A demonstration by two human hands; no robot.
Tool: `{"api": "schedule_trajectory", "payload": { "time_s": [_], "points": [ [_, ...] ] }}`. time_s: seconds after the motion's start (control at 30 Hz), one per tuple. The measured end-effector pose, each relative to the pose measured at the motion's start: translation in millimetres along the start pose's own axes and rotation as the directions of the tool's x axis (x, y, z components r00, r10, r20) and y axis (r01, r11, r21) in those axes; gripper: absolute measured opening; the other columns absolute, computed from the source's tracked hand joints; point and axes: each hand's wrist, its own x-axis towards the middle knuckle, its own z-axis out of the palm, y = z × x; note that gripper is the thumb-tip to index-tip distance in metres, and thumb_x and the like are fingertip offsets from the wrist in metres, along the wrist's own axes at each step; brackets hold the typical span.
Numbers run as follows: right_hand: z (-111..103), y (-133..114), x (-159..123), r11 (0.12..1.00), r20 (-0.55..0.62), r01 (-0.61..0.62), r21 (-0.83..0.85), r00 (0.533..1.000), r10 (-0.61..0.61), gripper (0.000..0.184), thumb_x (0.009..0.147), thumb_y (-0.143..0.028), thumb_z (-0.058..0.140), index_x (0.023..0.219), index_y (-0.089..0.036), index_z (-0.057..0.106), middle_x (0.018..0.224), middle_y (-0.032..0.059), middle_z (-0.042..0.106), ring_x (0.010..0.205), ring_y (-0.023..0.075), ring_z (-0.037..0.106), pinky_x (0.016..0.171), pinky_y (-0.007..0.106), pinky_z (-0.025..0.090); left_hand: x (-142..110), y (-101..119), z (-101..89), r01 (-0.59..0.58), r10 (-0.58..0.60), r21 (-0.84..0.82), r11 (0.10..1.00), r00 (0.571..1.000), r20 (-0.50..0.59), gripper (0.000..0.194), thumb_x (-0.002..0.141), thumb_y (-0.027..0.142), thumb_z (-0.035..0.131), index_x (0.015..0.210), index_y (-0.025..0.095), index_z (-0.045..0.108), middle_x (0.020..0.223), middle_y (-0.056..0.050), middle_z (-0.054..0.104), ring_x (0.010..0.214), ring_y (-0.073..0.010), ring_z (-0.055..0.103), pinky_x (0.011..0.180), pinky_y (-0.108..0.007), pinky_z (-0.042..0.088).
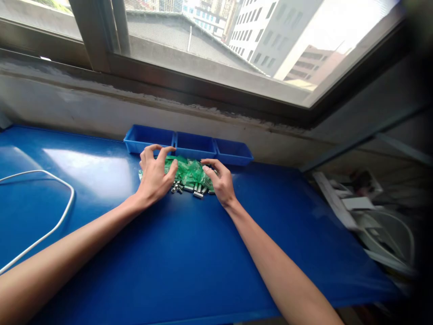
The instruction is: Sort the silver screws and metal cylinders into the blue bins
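A pile of crinkled green plastic packets [191, 172] lies on the blue table, in front of three blue bins. Small metal-and-black parts [198, 194] lie loose along the pile's near edge; their exact kind is too small to tell. My left hand [154, 175] hovers at the pile's left side, fingers spread and curved, with nothing seen in it. At the right end of the pile is my right hand [221, 183], its fingers bent and the thumb apart from the index finger. Its fingertips are by the green plastic, and whether they touch it is unclear.
Three joined blue bins [195, 145] stand against the wall under the window [209, 81]. A white cable [69, 203] curves over the left of the blue table [176, 262]. Beyond the table's right edge are cluttered items [358, 203] and a metal frame.
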Motion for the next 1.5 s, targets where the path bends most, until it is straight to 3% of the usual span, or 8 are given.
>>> {"api": "schedule_trajectory", "payload": {
  "time_s": [0.1,0.2,0.3,0.37,0.6,0.8,1.03,1.5],
  "points": [
    [1,3,1,0.992,-0.045,0.002,0.124,0.999,0.004,0.022,0.091,-0.039,0.062,0.102,-0.024,0.072,0.111,0.0035,0.075,0.109,0.0236,0.067,0.098,0.037,0.05,7,-1,0.1,-0.237,0.237,0.062,0.97,0.972,0.009,0.027,0.096,0.032,0.054,0.117,0.023,0.068,0.125,-0.013,0.053,0.126,-0.0343,0.044,0.108,-0.058,0.04],
    [2,3,1,0.996,-0.078,0.018,0.088,0.997,-0.011,0.02,0.091,-0.039,0.062,0.098,-0.024,0.074,0.107,0.0036,0.075,0.105,0.0232,0.067,0.098,0.037,0.05,8,-4,2.5,-0.496,0.49,0.06,0.866,0.867,0.083,0.023,0.096,0.028,0.054,0.113,0.02,0.068,0.116,-0.013,0.061,0.123,-0.0312,0.049,0.105,-0.051,0.045],
    [3,3,0,0.997,-0.069,-0.014,0.08,0.997,0.02,0.021,0.09,-0.041,0.063,0.093,-0.023,0.074,0.1,0.0032,0.076,0.096,0.0223,0.068,0.092,0.035,0.051,4,-5,5.3,-0.632,0.62,0.062,0.772,0.772,0.138,0.026,0.095,0.027,0.056,0.118,0.02,0.066,0.118,-0.013,0.064,0.123,-0.0314,0.052,0.102,-0.049,0.047],
    [2,3,1,0.991,-0.079,-0.055,0.122,0.995,0.065,0.021,0.09,-0.041,0.063,0.088,-0.022,0.074,0.093,0.0024,0.076,0.09,0.021,0.068,0.086,0.033,0.051,1,-5,6.2,-0.66,0.646,0.072,0.748,0.749,0.145,0.027,0.095,0.027,0.056,0.119,0.019,0.065,0.122,-0.014,0.065,0.125,-0.0321,0.052,0.102,-0.049,0.046],
    [0,2,3,0.992,-0.137,-0.089,0.09,0.985,0.101,0.024,0.089,-0.039,0.062,0.08,-0.02,0.072,0.078,0.0005,0.071,0.07,0.0162,0.06,0.069,0.029,0.047,0,-1,5.6,-0.591,0.578,0.095,0.801,0.805,0.13,0.027,0.097,0.028,0.054,0.119,0.02,0.066,0.127,-0.013,0.064,0.128,-0.0326,0.05,0.105,-0.05,0.044],
    [2,-7,-3,0.975,-0.023,0.125,-0.186,0.991,-0.132,0.019,0.085,-0.034,0.067,0.099,-0.024,0.072,0.106,0.0037,0.075,0.101,0.0243,0.067,0.095,0.038,0.05,1,-1,6.7,-0.537,0.52,0.084,0.839,0.838,0.164,0.029,0.098,0.031,0.052,0.121,0.019,0.065,0.128,-0.013,0.064,0.129,-0.0321,0.048,0.107,-0.05,0.043],
    [9,-11,-5,0.898,0.182,0.294,-0.327,0.952,-0.246,0.046,0.079,-0.025,0.066,0.126,-0.025,0.066,0.132,0.0074,0.069,0.126,0.0288,0.061,0.112,0.047,0.045,4,-1,4.9,-0.407,0.397,0.036,0.913,0.905,0.153,0.031,0.099,0.026,0.046,0.123,0.021,0.064,0.129,-0.011,0.064,0.129,-0.0293,0.048,0.109,-0.048,0.042],
    [11,-6,-6,0.913,0.087,0.281,-0.296,0.96,-0.267,0.03,0.095,-0.027,0.058,0.122,-0.025,0.071,0.126,0.0044,0.073,0.118,0.0243,0.068,0.107,0.041,0.052,7,-4,5.9,-0.387,0.386,0.012,0.922,0.92,0.071,0.031,0.099,0.027,0.046,0.126,0.02,0.062,0.124,-0.01,0.066,0.126,-0.0271,0.05,0.11,-0.046,0.044]
  ]
}}
